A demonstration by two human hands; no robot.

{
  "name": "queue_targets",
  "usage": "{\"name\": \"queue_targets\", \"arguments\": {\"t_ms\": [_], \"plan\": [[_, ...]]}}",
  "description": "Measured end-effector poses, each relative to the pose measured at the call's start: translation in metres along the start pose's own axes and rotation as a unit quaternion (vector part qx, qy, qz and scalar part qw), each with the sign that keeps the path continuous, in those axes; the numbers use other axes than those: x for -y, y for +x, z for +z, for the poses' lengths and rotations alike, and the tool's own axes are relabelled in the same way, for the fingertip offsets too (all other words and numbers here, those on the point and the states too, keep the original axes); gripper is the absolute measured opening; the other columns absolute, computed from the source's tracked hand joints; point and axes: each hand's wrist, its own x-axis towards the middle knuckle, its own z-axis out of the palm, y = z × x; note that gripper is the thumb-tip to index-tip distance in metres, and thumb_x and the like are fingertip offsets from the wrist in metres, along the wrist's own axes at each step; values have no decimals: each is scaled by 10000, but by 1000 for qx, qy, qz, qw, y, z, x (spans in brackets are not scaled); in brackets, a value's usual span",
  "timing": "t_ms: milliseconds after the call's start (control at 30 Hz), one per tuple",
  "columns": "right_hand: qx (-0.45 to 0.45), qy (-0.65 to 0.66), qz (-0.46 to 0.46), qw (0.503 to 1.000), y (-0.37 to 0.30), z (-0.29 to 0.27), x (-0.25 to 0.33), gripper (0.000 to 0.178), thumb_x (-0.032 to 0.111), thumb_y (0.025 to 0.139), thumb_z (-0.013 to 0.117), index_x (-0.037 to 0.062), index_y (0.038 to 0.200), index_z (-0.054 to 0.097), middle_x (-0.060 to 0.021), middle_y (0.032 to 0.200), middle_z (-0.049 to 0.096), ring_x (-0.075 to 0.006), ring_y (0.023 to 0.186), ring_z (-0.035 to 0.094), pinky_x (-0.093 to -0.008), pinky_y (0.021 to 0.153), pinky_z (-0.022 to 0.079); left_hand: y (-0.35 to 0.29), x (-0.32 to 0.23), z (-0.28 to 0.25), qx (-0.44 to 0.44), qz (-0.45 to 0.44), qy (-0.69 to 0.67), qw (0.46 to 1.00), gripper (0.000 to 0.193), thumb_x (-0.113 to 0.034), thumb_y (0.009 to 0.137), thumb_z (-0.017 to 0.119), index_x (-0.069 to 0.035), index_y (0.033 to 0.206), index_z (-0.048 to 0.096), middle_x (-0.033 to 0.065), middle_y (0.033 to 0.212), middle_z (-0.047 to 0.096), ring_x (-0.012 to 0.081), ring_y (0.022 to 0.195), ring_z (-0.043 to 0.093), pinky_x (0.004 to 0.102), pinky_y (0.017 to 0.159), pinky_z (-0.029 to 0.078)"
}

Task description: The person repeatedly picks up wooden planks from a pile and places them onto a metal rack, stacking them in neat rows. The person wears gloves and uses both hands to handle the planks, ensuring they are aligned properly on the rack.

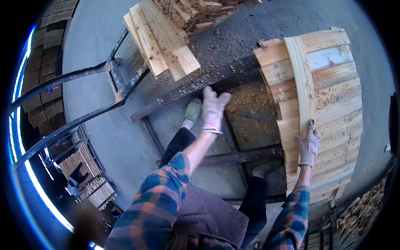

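My left hand [213, 110], in a pale knitted glove, hangs over the dark metal frame [179, 95]. Its fingers are apart and nothing is in them. My right hand [309, 146], gloved too, grips the near end of a long pale wooden board [301, 79]; part of the grip is hidden. That board lies lengthwise across a wide stack of wooden boards [333, 104], which run crosswise and carry some sawdust. Beyond my left hand, more loose boards [160, 37] rest at an angle, their cut ends toward me.
Sawdust [250, 100] covers parts of the frame and floor. Metal rails [71, 123] stretch out to the left. My feet stand among the frame's bars. Wood stacks [43, 75] line the far left, where another person [76, 183] is. Scrap wood [364, 212] is piled at lower right.
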Motion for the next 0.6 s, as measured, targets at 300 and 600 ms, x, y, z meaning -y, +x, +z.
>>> {"name": "queue_targets", "arguments": {"t_ms": [300, 600], "plan": [[91, 210, -160, 960, -7, 13, 291, 867, 256, 734, 775, 120, 1459, 318, -244, 1330, 473, -400, 1210, 476, -466, 1000, 407, 48, -19, -176, -148, -109, -220, 958, 224, -311, 929, 577, -185, 797, 447, -68, 677, 432, 68, 503, 420, 232, 408, 326], [128, 69, -236, 961, 47, 82, 530, 953, 229, 676, 749, 151, 1486, 253, -239, 1214, 528, -389, 1048, 570, -473, 864, 489, 19, -33, -197, -43, -334, -200, 920, 687, -413, 839, 691, -6, 1324, 426, 80, 1169, 556, 107, 869, 544, 243, 704, 448]]}}
